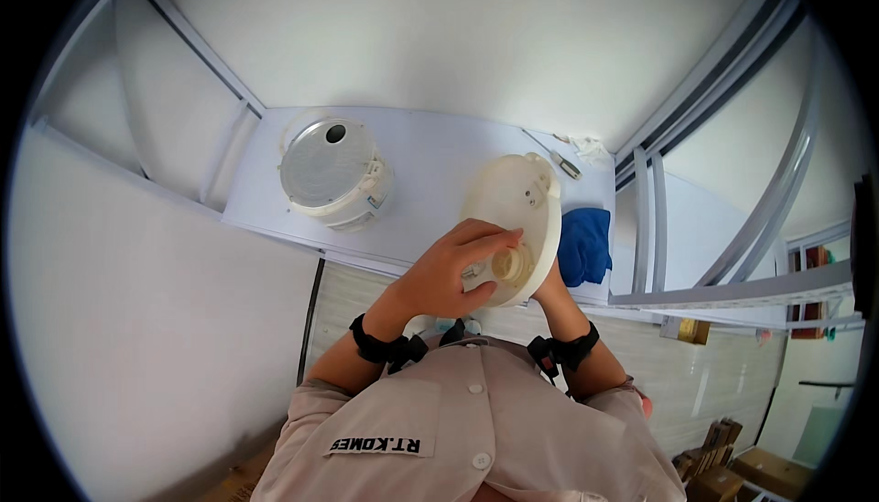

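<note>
A round cream lid (502, 193), apparently from a rice cooker, is held tilted over the table's front edge. Its hollow inner side shows a cream ring-shaped fitting (509, 262) near the lower end and small screw holes toward the top. My left hand (456, 264) reaches across the lower part of the lid, fingers above the fitting and thumb below it. Behind the lower right rim, my right hand (548, 284) supports the lid; most of its fingers are hidden. On the table's left side stands the white rice cooker body (352, 214), topped by a silver plate (328, 171) with a dark round hole.
A screwdriver (566, 165) lies near the table's back right, beside a crumpled white tissue (589, 149). A blue cloth (584, 244) sits right of the lid. Metal frame rails (655, 227) flank the white table (426, 150). Cardboard boxes (769, 473) are on the floor at lower right.
</note>
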### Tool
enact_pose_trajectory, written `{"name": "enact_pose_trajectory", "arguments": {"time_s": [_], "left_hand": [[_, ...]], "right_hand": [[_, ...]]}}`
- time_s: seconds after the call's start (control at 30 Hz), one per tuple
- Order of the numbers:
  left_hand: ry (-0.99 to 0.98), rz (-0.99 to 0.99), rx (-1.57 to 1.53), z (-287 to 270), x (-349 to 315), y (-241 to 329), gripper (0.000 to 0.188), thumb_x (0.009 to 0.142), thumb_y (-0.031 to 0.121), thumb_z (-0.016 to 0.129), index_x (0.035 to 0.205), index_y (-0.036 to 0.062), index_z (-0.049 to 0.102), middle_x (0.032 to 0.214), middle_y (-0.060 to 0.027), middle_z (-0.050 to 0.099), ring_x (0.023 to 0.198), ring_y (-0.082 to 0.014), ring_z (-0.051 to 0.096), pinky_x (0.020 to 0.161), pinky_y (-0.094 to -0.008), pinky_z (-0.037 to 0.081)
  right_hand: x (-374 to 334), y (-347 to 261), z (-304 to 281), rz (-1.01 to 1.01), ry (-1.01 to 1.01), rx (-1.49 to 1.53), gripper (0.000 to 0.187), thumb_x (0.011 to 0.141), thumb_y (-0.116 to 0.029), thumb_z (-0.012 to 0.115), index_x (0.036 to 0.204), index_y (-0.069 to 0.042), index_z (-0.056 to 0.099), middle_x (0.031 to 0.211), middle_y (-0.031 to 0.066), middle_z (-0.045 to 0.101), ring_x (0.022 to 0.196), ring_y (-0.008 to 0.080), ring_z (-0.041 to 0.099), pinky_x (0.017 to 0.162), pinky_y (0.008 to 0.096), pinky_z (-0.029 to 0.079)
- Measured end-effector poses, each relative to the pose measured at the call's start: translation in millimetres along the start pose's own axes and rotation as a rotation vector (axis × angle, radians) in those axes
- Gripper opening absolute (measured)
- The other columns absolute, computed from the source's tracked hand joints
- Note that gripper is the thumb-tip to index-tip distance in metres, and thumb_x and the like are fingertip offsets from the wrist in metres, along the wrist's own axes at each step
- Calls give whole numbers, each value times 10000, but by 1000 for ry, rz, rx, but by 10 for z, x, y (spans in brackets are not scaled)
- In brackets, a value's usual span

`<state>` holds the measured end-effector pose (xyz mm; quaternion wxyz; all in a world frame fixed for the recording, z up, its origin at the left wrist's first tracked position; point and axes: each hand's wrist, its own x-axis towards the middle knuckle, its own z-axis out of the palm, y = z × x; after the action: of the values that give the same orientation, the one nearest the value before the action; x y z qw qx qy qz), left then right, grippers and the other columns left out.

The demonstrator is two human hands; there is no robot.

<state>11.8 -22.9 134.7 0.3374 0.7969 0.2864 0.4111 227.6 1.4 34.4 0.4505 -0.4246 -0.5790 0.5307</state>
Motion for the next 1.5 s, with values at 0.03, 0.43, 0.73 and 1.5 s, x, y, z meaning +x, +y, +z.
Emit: {"name": "enact_pose_trajectory", "arguments": {"time_s": [0.03, 0.43, 0.73, 1.5], "left_hand": [[6, -25, -9, -21, -16, -5, 766, 778, 20, 742, 1522, 38, 560, 1349, -130, 647, 1225, -304, 612, 1056, -407, 490], [392, -342, -570, -95, -397, -285, 785, 1008, 256, 728, 1632, -16, 337, 1507, -170, 531, 1329, -241, 549, 1131, -434, 438], [619, -477, -495, -10, -356, -376, 923, 935, 76, 794, 1654, -41, 227, 1552, -206, 467, 1440, -290, 490, 1201, -445, 413], [771, -424, -813, -1347, -451, -557, 848, 981, -34, 673, 1671, 33, 185, 1518, -189, 540, 1399, -269, 543, 1166, -416, 458]], "right_hand": [[-4, -106, 16, -67, 17, -87, 605, 974, -101, 742, 1511, -54, 469, 1320, 114, 637, 1177, 194, 642, 966, 355, 562], [172, -718, 244, -7, 40, -276, 608, 1000, 11, 549, 1536, -51, 270, 1093, 164, 586, 909, 211, 630, 760, 347, 495], [235, -682, 220, 63, -63, 59, 775, 963, 43, 664, 1583, -85, 217, 1131, 147, 606, 1027, 207, 653, 841, 318, 547], [857, -642, 1051, -411, 302, -260, 643, 983, -209, 742, 1528, -13, 465, 1349, 128, 470, 1228, 268, 518, 989, 386, 498]]}}
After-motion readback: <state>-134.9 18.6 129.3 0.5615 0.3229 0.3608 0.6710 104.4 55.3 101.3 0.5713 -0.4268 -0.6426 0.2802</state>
